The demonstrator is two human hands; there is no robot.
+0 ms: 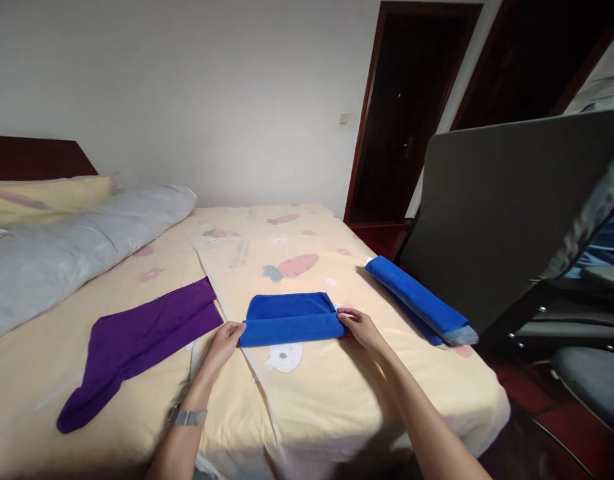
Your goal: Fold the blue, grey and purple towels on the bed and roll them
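A blue cloth [291,329] lies on the bed in front of me, its near part folded over into a long flat band. The far part shows as a shorter flap behind the band. My left hand [231,339], with a watch on the wrist, pinches the band's left end. At the right end, my right hand [357,325] is closed on the edge between thumb and fingers. To the left lies a purple cloth [137,340], folded lengthwise, with a narrow part reaching toward me. Another folded blue cloth [417,297] rests near the bed's right edge, with clear plastic showing at its near end.
The bed [327,407] has a pale yellow sheet with carrot prints. A grey rolled quilt [97,230] and a yellow pillow [51,200] lie at left. Beyond the right edge stand a large dark panel [491,207] and a grey seat [591,383]. A dark door [417,113] is behind.
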